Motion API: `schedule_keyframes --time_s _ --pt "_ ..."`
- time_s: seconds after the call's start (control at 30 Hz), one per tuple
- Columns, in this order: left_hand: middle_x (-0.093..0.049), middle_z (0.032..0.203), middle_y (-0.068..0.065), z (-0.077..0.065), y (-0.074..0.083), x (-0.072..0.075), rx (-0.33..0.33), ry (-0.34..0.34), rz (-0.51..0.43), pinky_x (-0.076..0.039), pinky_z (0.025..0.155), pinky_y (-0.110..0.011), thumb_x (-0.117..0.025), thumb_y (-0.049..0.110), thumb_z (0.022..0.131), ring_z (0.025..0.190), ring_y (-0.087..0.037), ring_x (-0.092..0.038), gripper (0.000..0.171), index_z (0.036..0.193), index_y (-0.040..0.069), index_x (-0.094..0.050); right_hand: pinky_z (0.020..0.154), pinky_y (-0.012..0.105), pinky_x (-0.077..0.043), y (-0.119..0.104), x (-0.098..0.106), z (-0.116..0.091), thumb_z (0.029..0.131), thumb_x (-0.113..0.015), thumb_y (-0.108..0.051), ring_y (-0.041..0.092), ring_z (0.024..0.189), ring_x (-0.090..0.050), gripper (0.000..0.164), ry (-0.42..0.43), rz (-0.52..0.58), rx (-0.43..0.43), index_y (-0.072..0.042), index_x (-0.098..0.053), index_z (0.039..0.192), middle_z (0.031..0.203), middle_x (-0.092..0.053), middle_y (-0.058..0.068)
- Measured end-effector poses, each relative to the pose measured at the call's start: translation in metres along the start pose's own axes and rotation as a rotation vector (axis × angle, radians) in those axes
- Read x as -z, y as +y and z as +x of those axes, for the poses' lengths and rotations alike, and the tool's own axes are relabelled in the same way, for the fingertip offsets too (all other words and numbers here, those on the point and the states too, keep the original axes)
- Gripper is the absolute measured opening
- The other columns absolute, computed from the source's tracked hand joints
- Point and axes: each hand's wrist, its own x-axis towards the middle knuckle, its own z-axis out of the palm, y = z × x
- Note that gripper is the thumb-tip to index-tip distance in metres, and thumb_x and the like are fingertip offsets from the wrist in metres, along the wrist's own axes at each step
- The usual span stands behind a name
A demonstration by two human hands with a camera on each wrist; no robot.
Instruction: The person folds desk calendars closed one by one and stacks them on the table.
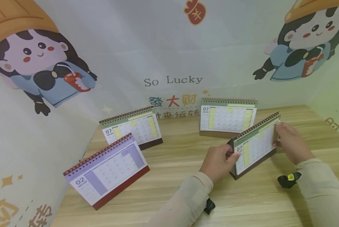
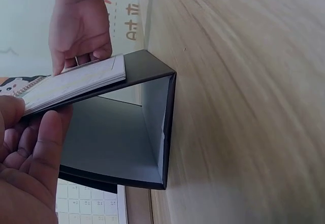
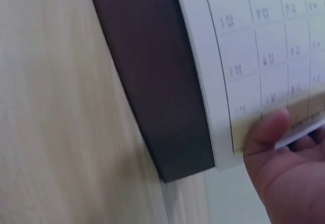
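My left grip [image 1: 220,160] pinches the near left edge of a green-headed desk calendar [image 1: 255,143], thumb on the front page and fingers curled behind it in the mouth of the hollow stand [image 2: 111,142]. My right grip [image 1: 294,142] pinches the opposite edge the same way, its thumb [image 3: 271,130] lying over the yellow column of the page. Held at both ends, the calendar probably can't swing or tip, and I judge that hooking the front panel lets me steady it without squashing the stand. Its spiral binding [image 1: 255,126] runs along the top, away from my fingers, and the dark base [image 3: 152,97] appears to rest on the desk [image 1: 180,164], which likely takes the weight. The calendar stands on my right side, turned at a slant. Just behind it stands another "07" calendar with a brown base [image 1: 229,118]. Well over to my left, a purple "02" calendar with a red base [image 1: 109,173] stands in front of a third "07" calendar [image 1: 135,129], partly covering it; each leans back on its own stand, presumably so the page can be read. A printed backdrop [image 1: 173,63] rises beyond.
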Motion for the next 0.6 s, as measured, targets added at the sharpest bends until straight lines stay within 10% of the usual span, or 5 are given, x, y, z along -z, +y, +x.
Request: schedule_keyframes --time_s 0.6 --pt "-0.071 0.082 0.003 -0.0047 0.0033 -0.0037 0.001 0.016 0.019 -0.045 0.056 -0.012 -0.068 0.021 0.096 0.065 0.005 -0.056 0.017 0.094 0.004 -0.071 0.076 0.023 -0.045 0.0023 -0.0044 -0.0002 0.105 -0.018 -0.054 0.020 0.102 -0.043 0.066 0.044 -0.032 -0.020 0.002 -0.044 0.130 0.131 -0.039 0.018"
